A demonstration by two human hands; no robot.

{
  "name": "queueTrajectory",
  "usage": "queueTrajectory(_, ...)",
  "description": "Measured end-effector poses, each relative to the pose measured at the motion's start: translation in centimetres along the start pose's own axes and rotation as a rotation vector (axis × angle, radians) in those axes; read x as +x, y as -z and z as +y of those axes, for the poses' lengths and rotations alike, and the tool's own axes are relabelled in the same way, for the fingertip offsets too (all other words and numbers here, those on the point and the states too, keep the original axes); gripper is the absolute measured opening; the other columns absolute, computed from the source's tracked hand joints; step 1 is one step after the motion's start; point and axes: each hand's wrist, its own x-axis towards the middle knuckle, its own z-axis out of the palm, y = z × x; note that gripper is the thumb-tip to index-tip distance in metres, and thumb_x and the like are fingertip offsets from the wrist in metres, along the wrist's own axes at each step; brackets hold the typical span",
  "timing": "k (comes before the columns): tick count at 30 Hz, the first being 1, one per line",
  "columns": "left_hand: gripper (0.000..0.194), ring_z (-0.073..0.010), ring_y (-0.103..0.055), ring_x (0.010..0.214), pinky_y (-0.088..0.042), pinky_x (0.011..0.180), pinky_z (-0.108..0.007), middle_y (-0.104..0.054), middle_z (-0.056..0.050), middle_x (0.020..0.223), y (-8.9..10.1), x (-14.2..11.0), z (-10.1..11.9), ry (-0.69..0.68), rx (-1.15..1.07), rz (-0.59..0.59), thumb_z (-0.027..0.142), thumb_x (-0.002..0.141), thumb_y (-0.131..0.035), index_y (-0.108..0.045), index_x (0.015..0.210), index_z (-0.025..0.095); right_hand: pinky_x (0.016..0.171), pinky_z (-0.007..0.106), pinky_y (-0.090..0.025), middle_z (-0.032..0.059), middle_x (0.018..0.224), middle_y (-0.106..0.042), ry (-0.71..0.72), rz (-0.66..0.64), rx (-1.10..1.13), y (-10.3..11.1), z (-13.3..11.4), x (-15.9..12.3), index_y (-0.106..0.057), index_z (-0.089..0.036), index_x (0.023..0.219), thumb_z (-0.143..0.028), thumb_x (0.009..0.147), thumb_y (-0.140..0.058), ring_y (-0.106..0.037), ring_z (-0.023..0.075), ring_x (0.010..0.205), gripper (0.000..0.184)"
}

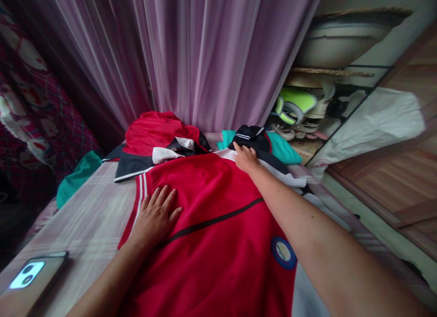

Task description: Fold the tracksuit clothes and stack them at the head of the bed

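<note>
A red sports jacket [211, 280] is spread over the table in front of me, with a dark line running aslant across it, white stripes along its left edge and a round blue and white badge. My left hand [157, 214] lies flat on its left part, fingers spread. Farther off, my right hand [246, 157] reaches to the jacket's white and dark upper end, its fingers stretched out on the cloth. Just beyond those fingertips is a bundled navy garment [249, 135] with white stripes, resting on turquoise cloth [285, 147].
Another red and navy garment [153, 132] lies heaped at the table's far left, near a turquoise piece [80, 176]. A phone [37, 280] rests on the checked tablecloth [99, 221]. Behind hangs a purple curtain [205, 57]; at right are a shoe rack [307, 121] and a white plastic bag [378, 125].
</note>
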Motion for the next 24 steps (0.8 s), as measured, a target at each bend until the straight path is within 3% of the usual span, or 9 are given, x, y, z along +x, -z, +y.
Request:
queueTrajectory(3, 0.059, -0.0343, -0.036, 0.145, -0.03, 0.116, -0.054, -0.044, -0.012, 0.155, 0.4, 0.4, 0.2, 0.031, -0.01, -0.048, 0.051, 0.096, -0.042, -0.049, 0.146, 0.021, 0.112, 0.049, -0.029, 0.0132, 0.148, -0.051, 0.106, -0.019, -0.057, 1.8, 1.4, -3.6, -0.044, -0.02, 0.148, -0.029, 0.097, -0.042, -0.039, 0.0294, 0.139, 0.051)
queueTrajectory(7, 0.058, -0.035, -0.034, 0.145, -0.03, 0.115, -0.055, -0.044, -0.012, 0.155, 0.8, 1.2, 0.0, 0.04, -0.041, -0.086, 0.047, 0.095, -0.043, -0.047, 0.147, 0.021, 0.108, 0.042, -0.036, 0.012, 0.144, -0.055, 0.219, -0.068, -0.136, 5.4, 5.8, -10.6, -0.065, -0.021, 0.129, -0.031, 0.093, -0.052, -0.046, 0.0284, 0.134, 0.039)
queueTrajectory(13, 0.05, -0.0323, -0.051, 0.133, -0.039, 0.11, -0.049, -0.055, -0.016, 0.145, 3.1, 0.3, -0.7, -0.006, -0.092, -0.008, 0.039, 0.095, -0.038, -0.059, 0.134, 0.015, 0.093, 0.031, -0.047, 0.0085, 0.12, -0.072, -0.065, -0.137, -0.058, 8.6, 12.9, -22.0, -0.074, -0.02, 0.113, -0.024, 0.091, -0.051, -0.064, 0.0236, 0.111, 0.032)
queueTrajectory(18, 0.053, -0.0302, -0.065, 0.115, -0.049, 0.1, -0.045, -0.068, -0.014, 0.126, 7.2, -5.2, 0.5, -0.136, -0.21, 0.03, 0.048, 0.095, -0.033, -0.068, 0.121, 0.017, 0.076, 0.028, -0.05, 0.0051, 0.103, -0.076, -0.27, -0.211, 0.135, 9.6, 14.5, -29.2, -0.076, -0.023, 0.1, -0.034, 0.092, -0.053, -0.069, 0.0219, 0.096, 0.026)
queueTrajectory(21, 0.054, -0.0249, -0.07, 0.101, -0.054, 0.092, -0.037, -0.074, -0.009, 0.111, 9.3, -9.9, 1.9, -0.214, -0.305, -0.008, 0.056, 0.095, -0.033, -0.074, 0.106, 0.022, 0.058, 0.025, -0.046, 0.008, 0.089, -0.075, -0.453, -0.371, 0.328, 9.5, 14.1, -32.5, -0.072, -0.017, 0.091, -0.043, 0.095, -0.049, -0.069, 0.0177, 0.072, 0.035)
queueTrajectory(24, 0.049, -0.0206, -0.07, 0.1, -0.055, 0.089, -0.029, -0.075, -0.004, 0.108, 10.1, -14.6, 2.3, -0.317, -0.377, -0.099, 0.06, 0.094, -0.039, -0.075, 0.104, 0.028, 0.044, 0.021, -0.036, 0.007, 0.082, -0.072, -0.571, -0.529, 0.661, 8.9, 12.9, -35.2, -0.069, -0.016, 0.09, -0.052, 0.093, -0.051, -0.062, 0.0121, 0.054, 0.04)
